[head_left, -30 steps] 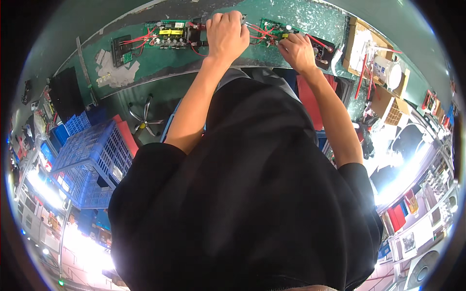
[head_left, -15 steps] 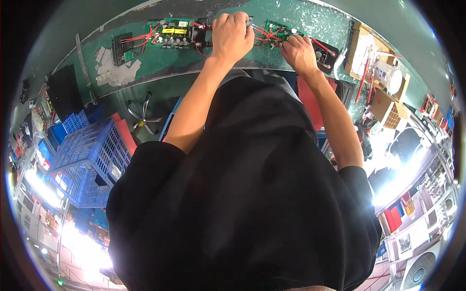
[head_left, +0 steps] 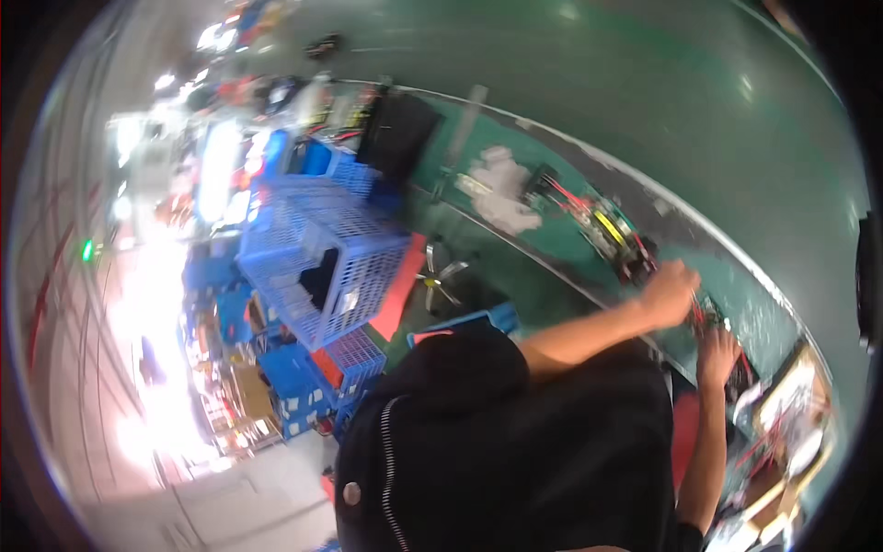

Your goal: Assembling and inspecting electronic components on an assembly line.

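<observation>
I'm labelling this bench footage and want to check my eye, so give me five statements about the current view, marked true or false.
1. Pale scraps lie on the green bench. True.
2. The large plastic crate is red. False: the crate is blue.
3. The circuit board with yellow parts lies right of both hands. False: it lies left of both.
4. A star-shaped metal base shows below the bench's near edge. True.
5. The left hand is gloved. False: the left hand is bare.
</observation>
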Tool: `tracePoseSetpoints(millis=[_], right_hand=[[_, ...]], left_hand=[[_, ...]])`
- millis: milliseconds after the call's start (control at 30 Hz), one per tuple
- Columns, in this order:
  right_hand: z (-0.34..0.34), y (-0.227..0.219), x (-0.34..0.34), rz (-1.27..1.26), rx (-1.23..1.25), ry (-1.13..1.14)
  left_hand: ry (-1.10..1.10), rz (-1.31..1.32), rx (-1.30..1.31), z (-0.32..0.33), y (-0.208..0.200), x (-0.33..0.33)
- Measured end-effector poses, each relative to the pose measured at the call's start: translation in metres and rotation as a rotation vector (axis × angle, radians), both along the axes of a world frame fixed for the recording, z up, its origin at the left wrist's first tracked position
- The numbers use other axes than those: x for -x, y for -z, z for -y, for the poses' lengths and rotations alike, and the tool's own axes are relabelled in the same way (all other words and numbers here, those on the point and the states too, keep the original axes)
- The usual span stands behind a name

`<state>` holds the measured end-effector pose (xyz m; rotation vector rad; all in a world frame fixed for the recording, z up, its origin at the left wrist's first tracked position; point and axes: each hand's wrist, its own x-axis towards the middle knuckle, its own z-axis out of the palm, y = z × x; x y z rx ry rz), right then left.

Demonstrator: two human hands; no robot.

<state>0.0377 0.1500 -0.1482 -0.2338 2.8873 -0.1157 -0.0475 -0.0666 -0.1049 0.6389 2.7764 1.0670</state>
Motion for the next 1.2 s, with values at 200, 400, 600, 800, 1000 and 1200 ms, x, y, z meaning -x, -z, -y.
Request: tracePoseSetpoints(millis=[200, 400, 600, 800, 1000, 1200], right_hand=[[-0.006, 0.006, 0.000, -0.097, 0.005, 0.068], [0.007, -0.020, 0.007, -0.112, 0.095, 0.147], [-0.054, -0.009, -0.047, -0.645, -0.090, 0.685], [-0.104, 0.012, -0.067, -0.194, 0.508, 0.800], [-0.125, 0.007, -0.045, -0.153, 0.507, 0.738], [-0.124, -0.020, -0.045, -0.365, 0.603, 0.709]], left_hand=[[0.041, -0.200, 0.169, -0.001, 0.017, -0.010], [0.067, -0.269, 0.229, 0.006, 0.030, -0.004], [0.110, -0.314, 0.352, 0.007, 0.000, -0.014], [0.070, -0.347, 0.204, -0.025, -0.007, -0.017], [0.012, -0.226, -0.001, -0.027, -0.014, -0.038], [-0.139, -0.181, 0.067, -0.011, -0.022, -0.069]])
